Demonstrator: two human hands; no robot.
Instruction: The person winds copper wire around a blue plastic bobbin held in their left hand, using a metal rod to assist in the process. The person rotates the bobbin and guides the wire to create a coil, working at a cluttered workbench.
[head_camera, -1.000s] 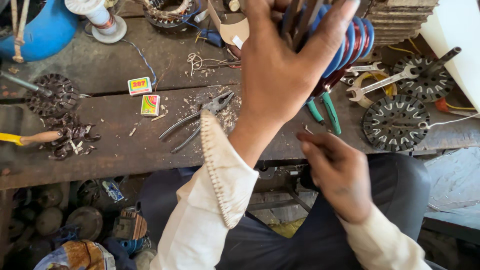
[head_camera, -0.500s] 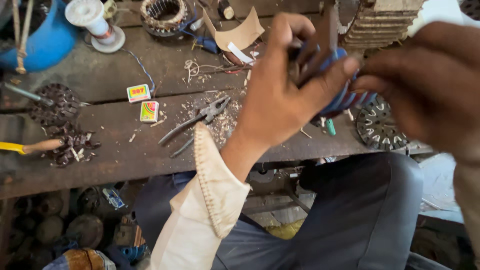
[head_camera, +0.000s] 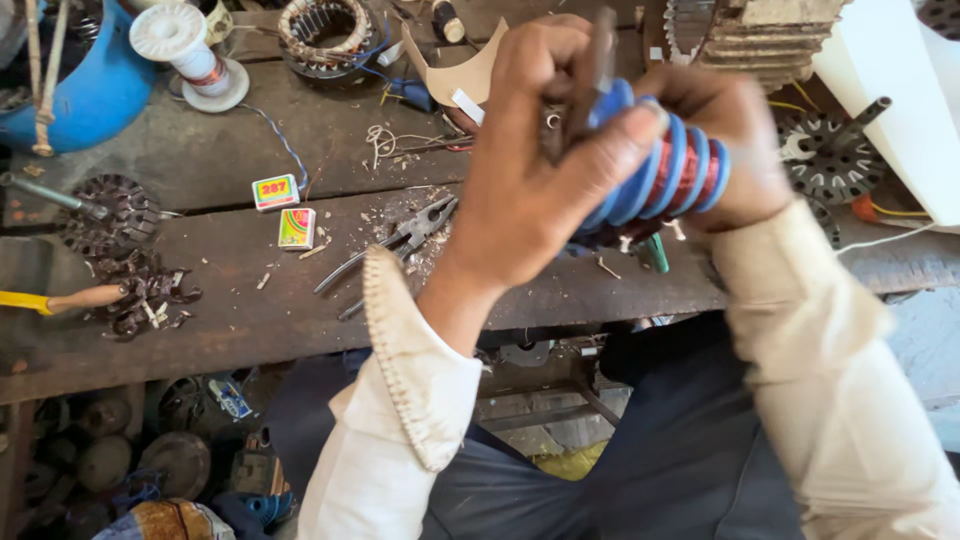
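My left hand (head_camera: 535, 180) is raised above the wooden workbench (head_camera: 250, 320) and grips one end of a blue former wound with reddish copper wire coils (head_camera: 670, 175), with a dark metal piece sticking up between its fingers. My right hand (head_camera: 735, 135) closes on the other end of the same coil former. Both cream sleeves reach up from the bottom of the view. Part of the former is hidden behind my left fingers.
Pliers (head_camera: 400, 245) lie on the bench by two small boxes (head_camera: 285, 210). A wire spool (head_camera: 180, 40), a wound stator (head_camera: 325, 35), a blue tub (head_camera: 90, 90), toothed metal laminations (head_camera: 830, 155) and a yellow-handled tool (head_camera: 60, 300) lie around. Scrap parts sit below the bench.
My right hand rose from my lap to the bench height and took hold of the coil former's right end. My left hand lowered slightly with the former still in it.
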